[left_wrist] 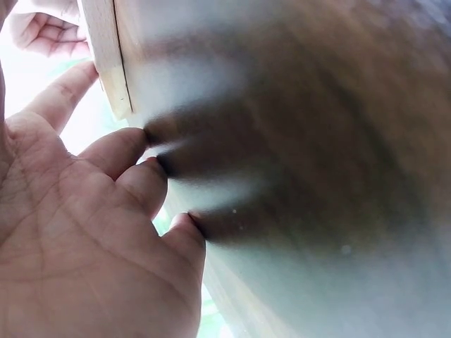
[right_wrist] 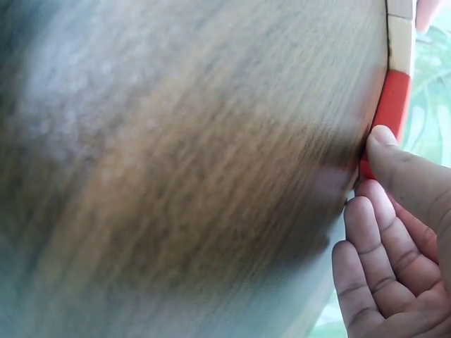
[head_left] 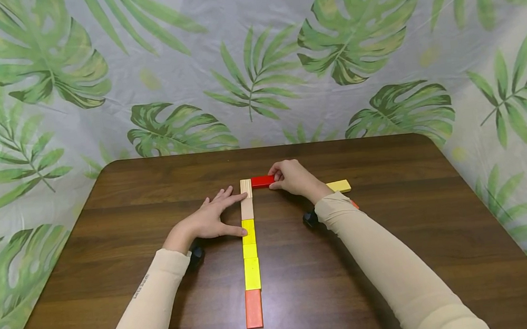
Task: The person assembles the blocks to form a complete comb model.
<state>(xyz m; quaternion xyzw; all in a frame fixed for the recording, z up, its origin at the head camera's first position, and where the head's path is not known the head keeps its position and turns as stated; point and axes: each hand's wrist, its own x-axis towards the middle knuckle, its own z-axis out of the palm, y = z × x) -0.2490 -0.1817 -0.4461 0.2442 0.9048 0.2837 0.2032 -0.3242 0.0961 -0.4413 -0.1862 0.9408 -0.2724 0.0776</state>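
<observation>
From the left, the person's left hand [head_left: 209, 220] lies spread, thumb and index finger stretched apart to the line of blocks while the other fingertips rest on the brown wood-grained surface [head_left: 442, 242]. That line runs away from the person: a flat orange-red rectangular block [head_left: 253, 309] nearest, then bright yellow rectangular blocks [head_left: 252, 274], then a plain pale wooden block [head_left: 247, 209], and at the far end a pale wooden block with striped grain [head_left: 245, 185]. From that end a glossy red rectangular block [head_left: 261, 181] points rightward, square to the line and seemingly touching it. The right hand [head_left: 293, 177] pinches its outer end between thumb and fingers. Further right, by the sleeve, lie a loose pale-yellow rectangular block [head_left: 339, 186] and a mostly hidden orange piece [head_left: 354, 204].

To me, the step in hand looks like seating the red block at the corner. The next move calls for a gentle release without nudging the line, the left hand steadying it.
</observation>
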